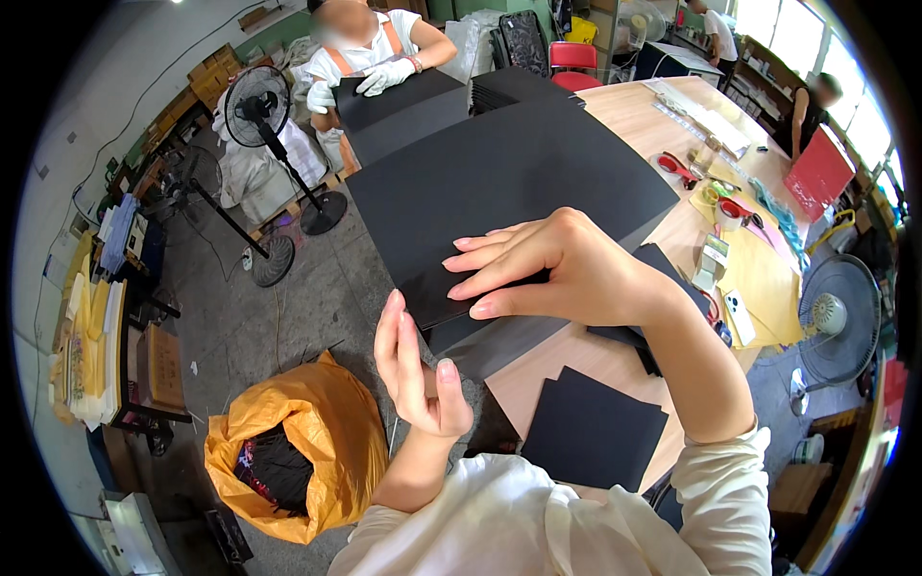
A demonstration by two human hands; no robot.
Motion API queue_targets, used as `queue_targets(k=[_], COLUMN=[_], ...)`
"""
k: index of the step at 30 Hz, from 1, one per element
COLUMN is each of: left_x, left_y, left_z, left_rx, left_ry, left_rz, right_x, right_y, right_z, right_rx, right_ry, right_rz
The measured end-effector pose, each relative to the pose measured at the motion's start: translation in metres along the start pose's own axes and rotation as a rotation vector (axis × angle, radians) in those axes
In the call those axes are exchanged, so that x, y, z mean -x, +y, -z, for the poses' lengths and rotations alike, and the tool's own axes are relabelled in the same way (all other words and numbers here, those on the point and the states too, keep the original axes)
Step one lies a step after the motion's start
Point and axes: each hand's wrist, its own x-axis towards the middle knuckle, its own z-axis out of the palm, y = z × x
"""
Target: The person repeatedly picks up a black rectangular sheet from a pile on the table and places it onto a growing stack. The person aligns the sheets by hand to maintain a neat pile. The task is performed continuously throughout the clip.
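Pale wood counter (629, 113) carries the work. Large black sheets (519, 158) piled on its left side, near-left corner between the two grips. Yellow-orange sack (355, 413) near left, beside the counter. Smaller black sheets (595, 432) overlap on the near side. Right grip (543, 269): fingers spread over the top sheet, thumb apart from them; can't tell if it pinches the edge. Left grip (423, 370): fingers and thumb apart, holding nothing, fingertips by that corner; contact unclear. Red-handled scissors (677, 171) well apart, right.

Handling: I'd press with flat right fingers, no nails, since black stock probably scuffs. Use left as a side stop, light and square to the edge; too much push could buckle the corner.
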Motion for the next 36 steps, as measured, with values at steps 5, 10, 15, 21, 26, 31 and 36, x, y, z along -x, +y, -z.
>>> queue_targets(k=[5,10,15,21,26,31,36], left_x=[0.009,0.011,0.007,0.005,0.007,0.004,0.006], left_y=[-0.003,-0.005,-0.001,0.002,0.002,0.005,0.005], left_z=[0.001,0.006,0.008,0.011,0.011,0.008,0.009], left_rx=[-0.067,-0.120,-0.112,-0.216,-0.223,-0.218,-0.261], left_ry=[0.144,0.135,0.107,0.009,-0.003,0.016,-0.027], left_rz=[0.004,0.008,0.001,-0.109,-0.107,-0.071,-0.095], right_x=[-0.001,0.000,-0.001,-0.001,-0.001,-0.001,-0.001], right_y=[0.004,0.005,0.006,0.006,0.006,0.007,0.008], right_z=[-0.002,-0.001,-0.002,-0.001,-0.001,-0.002,-0.002], right_rx=[0.023,0.039,0.041,0.036,0.040,0.041,0.040], right_ry=[0.026,0.025,0.031,0.030,0.025,0.028,0.030], right_rz=[0.023,0.032,0.042,0.037,0.038,0.040,0.048])
